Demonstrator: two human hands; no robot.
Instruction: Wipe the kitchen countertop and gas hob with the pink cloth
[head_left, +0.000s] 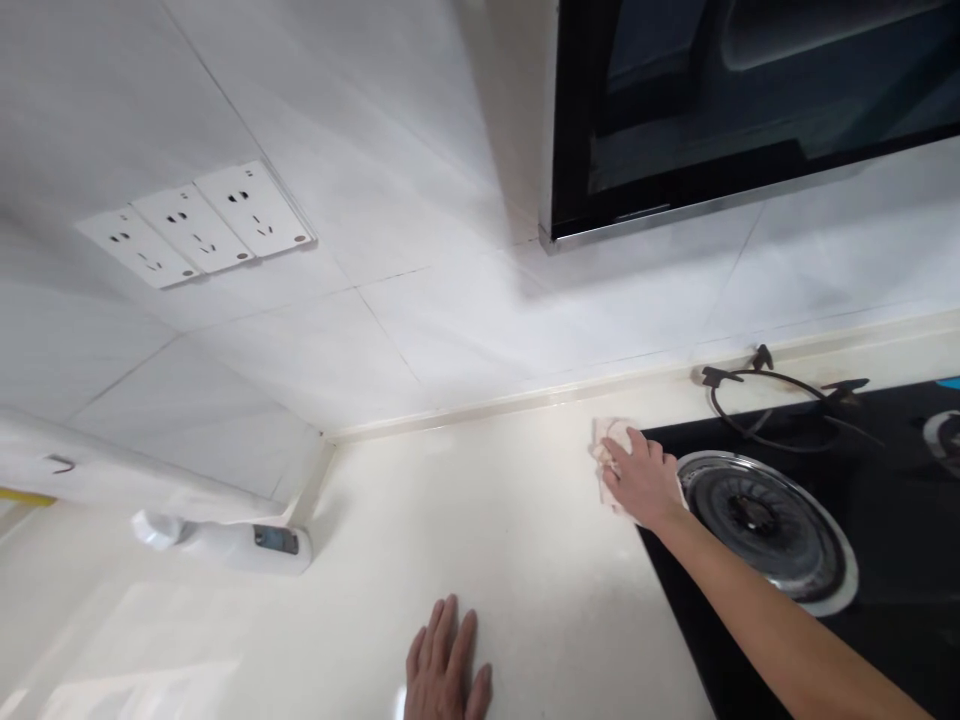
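Observation:
My right hand (639, 478) reaches forward and presses down on a pale cloth (609, 440) at the far left corner of the black glass hob (885, 540). Its fingers curl over the cloth, which shows only above and left of the hand. My left hand (446, 665) lies flat on the cream worktop (487, 520) near the bottom edge, fingers stretched out and close together, holding nothing.
A round metal burner (765, 520) sits just right of my right hand; a black pan support (780, 395) lies behind it. A white spray bottle (225, 540) lies in the left corner. Three wall sockets (196, 225) and a black extractor hood (750, 100) hang on the tiled wall.

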